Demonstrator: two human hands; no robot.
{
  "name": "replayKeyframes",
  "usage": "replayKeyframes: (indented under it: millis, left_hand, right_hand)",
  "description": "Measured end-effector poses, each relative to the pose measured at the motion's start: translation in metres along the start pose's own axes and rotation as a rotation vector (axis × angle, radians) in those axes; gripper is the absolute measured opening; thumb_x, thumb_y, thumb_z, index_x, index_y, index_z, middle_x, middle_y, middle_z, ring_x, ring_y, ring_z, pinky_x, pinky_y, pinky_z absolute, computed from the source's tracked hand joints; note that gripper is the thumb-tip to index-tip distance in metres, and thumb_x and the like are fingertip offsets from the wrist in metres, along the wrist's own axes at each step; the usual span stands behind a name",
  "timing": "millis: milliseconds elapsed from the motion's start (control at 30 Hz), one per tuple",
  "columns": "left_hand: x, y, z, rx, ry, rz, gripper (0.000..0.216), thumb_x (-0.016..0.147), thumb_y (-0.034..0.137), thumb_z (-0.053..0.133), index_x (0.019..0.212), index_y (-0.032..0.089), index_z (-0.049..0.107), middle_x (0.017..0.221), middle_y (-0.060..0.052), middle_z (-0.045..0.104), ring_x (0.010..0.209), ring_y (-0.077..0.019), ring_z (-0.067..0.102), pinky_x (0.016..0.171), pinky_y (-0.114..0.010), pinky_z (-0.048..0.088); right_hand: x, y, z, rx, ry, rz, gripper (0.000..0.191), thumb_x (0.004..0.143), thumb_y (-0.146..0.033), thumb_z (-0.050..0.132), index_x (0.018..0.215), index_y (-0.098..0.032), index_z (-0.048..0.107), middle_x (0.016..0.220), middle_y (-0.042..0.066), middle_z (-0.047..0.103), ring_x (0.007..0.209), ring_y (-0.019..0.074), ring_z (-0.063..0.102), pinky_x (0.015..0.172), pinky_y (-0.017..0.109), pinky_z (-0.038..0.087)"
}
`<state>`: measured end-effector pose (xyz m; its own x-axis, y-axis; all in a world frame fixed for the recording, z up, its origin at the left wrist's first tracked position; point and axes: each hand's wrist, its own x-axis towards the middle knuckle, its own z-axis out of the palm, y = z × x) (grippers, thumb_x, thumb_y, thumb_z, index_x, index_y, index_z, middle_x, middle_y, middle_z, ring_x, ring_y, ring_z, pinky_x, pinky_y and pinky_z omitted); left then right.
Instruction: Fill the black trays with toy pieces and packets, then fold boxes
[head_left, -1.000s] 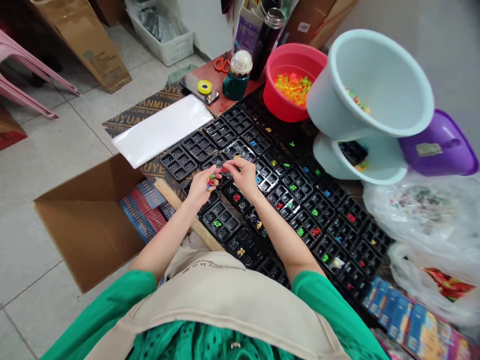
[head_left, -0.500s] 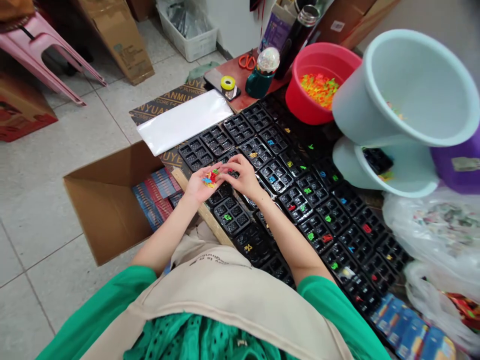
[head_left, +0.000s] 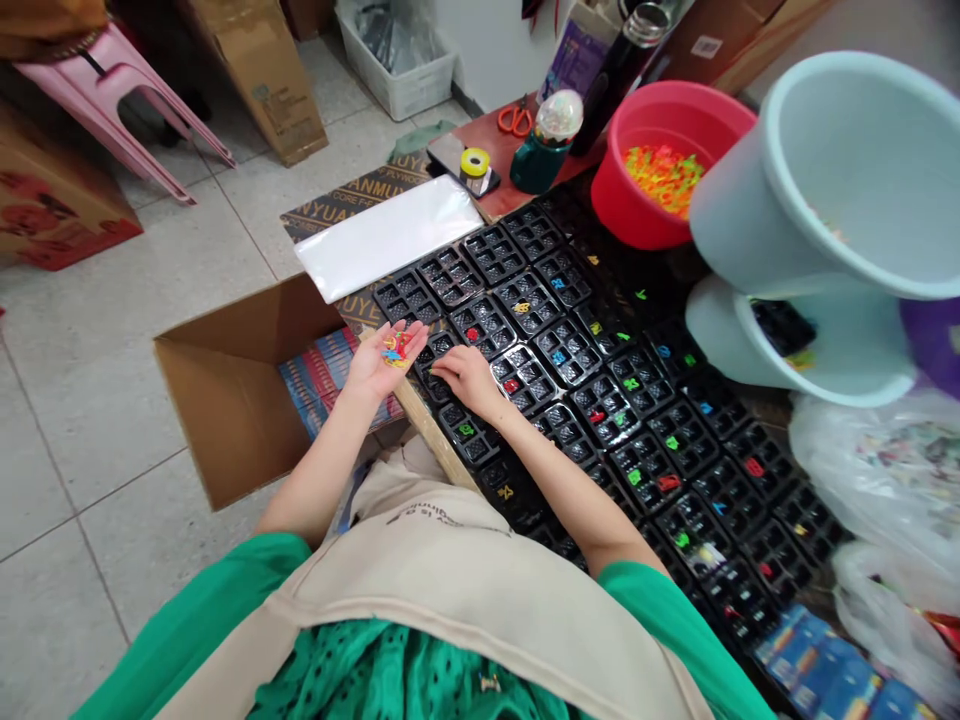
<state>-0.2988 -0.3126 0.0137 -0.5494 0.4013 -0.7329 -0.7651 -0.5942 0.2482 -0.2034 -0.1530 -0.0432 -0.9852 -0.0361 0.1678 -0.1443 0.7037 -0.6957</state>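
My left hand (head_left: 384, 360) is palm up and slightly cupped, holding a small pile of red, yellow, blue and green plastic pieces (head_left: 397, 347). Just to its right, my right hand (head_left: 469, 382) is closed in a pinch over a black compartment tray (head_left: 433, 352) at the table's near edge. A greenish speck of a small plastic piece shows at those fingertips, its shape too small to make out. Around the hands lie rows of similar black trays; some hold a single piece, such as a red one (head_left: 511, 385) and a green one (head_left: 466, 430).
A red tub (head_left: 637, 215) of bright pieces and stacked pale blue buckets (head_left: 739, 215) stand at the right. White plastic sheets (head_left: 390, 235) lie at the far left of the table. Below its edge is an open cardboard box (head_left: 217, 400). Plastic bags (head_left: 840, 440) sit far right.
My right hand has left the pile in my left palm and moved down over the near tray. My left hand has drawn back left, its palm more open. The view has shifted slightly.
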Motion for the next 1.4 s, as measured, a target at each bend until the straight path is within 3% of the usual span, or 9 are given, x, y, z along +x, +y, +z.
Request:
replayKeyframes:
  millis: [133,267,367,600,833,933,1067,1267,1400]
  left_hand:
    - [-0.003,-0.003,-0.002,0.027,-0.077,-0.028,0.033,0.101,0.028,0.039,0.109,0.009,0.066,0.102,-0.018,0.072,0.105,-0.0254,0.071,0.084,-0.036,0.060]
    - [-0.005,-0.018,0.005,0.151,-0.151,-0.089,0.037,0.102,0.030,0.037,0.106,0.010,0.067,0.088,-0.012,0.073,0.078,-0.0183,0.072,0.069,-0.028,0.059]
    - [-0.005,-0.031,0.013,0.161,-0.175,-0.157,0.037,0.102,0.029,0.037,0.099,0.010,0.068,0.076,-0.008,0.070,0.062,-0.0131,0.066,0.057,-0.021,0.054]
    - [-0.004,-0.048,0.016,0.057,-0.095,-0.221,0.032,0.101,0.023,0.038,0.085,0.012,0.065,0.068,-0.006,0.066,0.056,-0.0122,0.062,0.055,-0.022,0.053]
    - [-0.003,-0.038,0.003,0.132,-0.025,-0.050,0.023,0.098,0.017,0.047,0.082,0.011,0.062,0.064,-0.003,0.059,0.048,-0.0059,0.053,0.039,-0.012,0.034]
    - [-0.002,-0.024,-0.005,0.162,-0.040,0.089,0.020,0.098,0.020,0.051,0.087,0.009,0.064,0.063,-0.002,0.056,0.045,-0.0029,0.047,0.037,-0.011,0.027]
    - [-0.001,-0.005,-0.009,0.197,-0.046,0.162,0.027,0.100,0.026,0.048,0.090,0.007,0.065,0.066,-0.005,0.061,0.049,-0.0047,0.052,0.039,-0.012,0.030]
    - [0.005,0.008,-0.012,0.221,-0.079,0.140,0.021,0.091,0.017,0.049,0.090,0.009,0.067,0.069,-0.006,0.066,0.053,-0.0081,0.058,0.043,-0.016,0.036]
    - [0.013,-0.005,-0.009,0.275,-0.138,0.201,0.013,0.087,0.014,0.057,0.089,0.010,0.069,0.072,-0.004,0.068,0.056,-0.0074,0.058,0.045,-0.016,0.037]
  right_hand:
    - [0.004,-0.011,-0.006,-0.067,0.091,-0.060,0.024,0.090,-0.042,0.065,0.102,-0.024,0.075,0.098,0.009,0.067,0.090,0.0218,0.058,0.080,0.038,0.042]
    - [0.011,-0.030,-0.024,-0.019,0.094,-0.135,0.041,0.085,-0.051,0.069,0.119,-0.029,0.070,0.107,0.008,0.065,0.095,0.0228,0.058,0.084,0.040,0.044]
    - [0.015,-0.036,-0.027,-0.036,0.002,-0.168,0.026,0.088,-0.039,0.069,0.111,-0.029,0.074,0.102,0.007,0.067,0.098,0.0234,0.059,0.083,0.040,0.043]
    - [0.013,-0.030,-0.029,0.286,0.112,0.015,0.018,0.094,-0.029,0.059,0.098,-0.027,0.077,0.095,0.004,0.073,0.088,0.0183,0.066,0.081,0.034,0.051]
    - [0.050,-0.026,-0.019,0.451,0.212,0.157,0.018,0.094,-0.030,0.059,0.097,-0.022,0.074,0.087,0.001,0.073,0.070,0.0142,0.063,0.071,0.029,0.051]
    - [0.090,-0.013,-0.002,0.214,0.220,0.074,0.014,0.093,-0.023,0.061,0.091,-0.020,0.074,0.091,0.003,0.071,0.085,0.0171,0.062,0.083,0.033,0.048]
    - [0.129,0.000,0.017,-0.135,0.047,0.000,0.011,0.089,-0.022,0.068,0.087,-0.021,0.078,0.103,0.008,0.067,0.104,0.0242,0.055,0.090,0.041,0.042]
    - [0.113,-0.012,-0.002,-0.041,0.044,-0.104,0.025,0.087,-0.037,0.071,0.107,-0.023,0.077,0.108,0.008,0.063,0.103,0.0229,0.054,0.090,0.039,0.040]
    - [0.087,-0.026,-0.022,-0.014,-0.043,-0.122,0.020,0.081,-0.037,0.076,0.095,-0.022,0.078,0.094,0.005,0.063,0.092,0.0200,0.056,0.084,0.036,0.040]
